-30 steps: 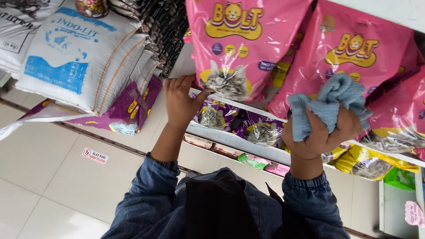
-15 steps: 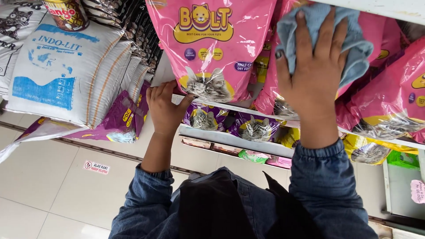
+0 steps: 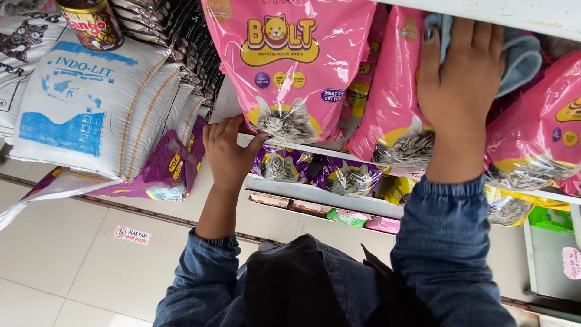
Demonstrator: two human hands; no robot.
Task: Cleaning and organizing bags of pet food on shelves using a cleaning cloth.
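Right hand (image 3: pixel 460 91) is now pressing flat, fingers spread, on a blue-grey cloth (image 3: pixel 514 57) against the second pink bag (image 3: pixel 393 121); a second ago it was holding the cloth bunched in a fist, away from the packs, so wiping of this bag's face is under way. Left hand (image 3: pixel 229 151) is staying hooked over the white shelf edge (image 3: pixel 315 148), thumb touching the lower corner of the first pink bag (image 3: pixel 290 66), fingers curled, holding nothing else. Below that hand: purple pouches (image 3: pixel 345 178) with cat pictures. Left of it: white sack (image 3: pixel 85 103) with blue panel, brown can (image 3: pixel 91 24) above. Small white-and-red floor sticker (image 3: pixel 132 235) lying beneath.
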